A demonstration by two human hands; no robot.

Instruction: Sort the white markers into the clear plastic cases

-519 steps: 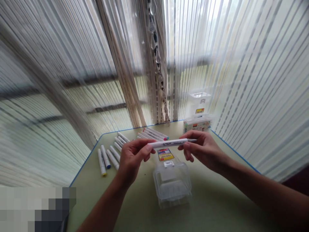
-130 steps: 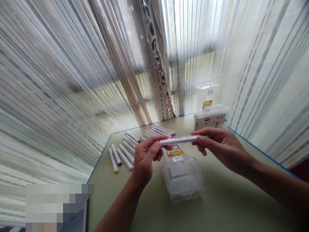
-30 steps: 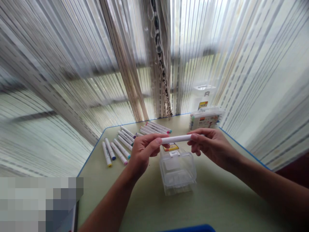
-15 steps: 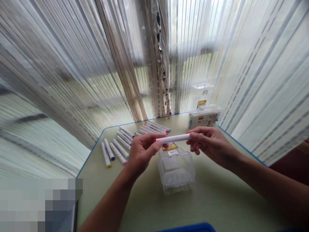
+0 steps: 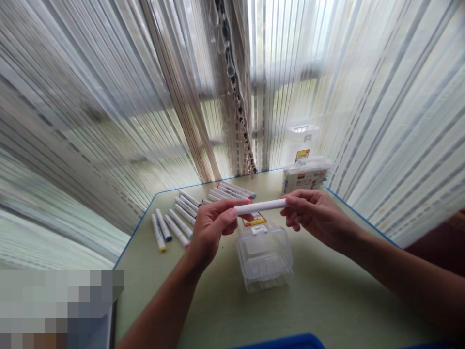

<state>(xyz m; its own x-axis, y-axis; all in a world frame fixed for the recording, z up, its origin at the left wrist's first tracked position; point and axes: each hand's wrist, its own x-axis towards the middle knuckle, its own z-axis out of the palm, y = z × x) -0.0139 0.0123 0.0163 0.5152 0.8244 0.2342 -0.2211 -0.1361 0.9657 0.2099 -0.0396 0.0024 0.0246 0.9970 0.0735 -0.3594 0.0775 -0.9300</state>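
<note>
A white marker pen (image 5: 261, 207) lies nearly level between my two hands, above the table. The fingers of my left hand (image 5: 214, 225) are closed on its left end and cover the tip there. At the other end, my right hand (image 5: 312, 211) pinches the pen between thumb and fingers. Below and behind the pen stands a clear plastic case (image 5: 265, 257) with a yellow label (image 5: 255, 220), partly hidden by the pen and fingers. Several white markers (image 5: 174, 230) with coloured ends lie left of my left hand, and more (image 5: 232, 191) lie behind it.
A second clear case (image 5: 307, 174), packed with markers, stands at the back right with its lid raised. The pale green table (image 5: 156, 300) has a blue edge. String curtains (image 5: 109, 97) hang behind, with a bead strand (image 5: 236, 92). Something blue (image 5: 283, 341) shows at the front.
The red end of the pen, visible before beside my left thumb, is now covered by my left fingers. Both hands stay almost in place; the bead strand has swung left at its top.
</note>
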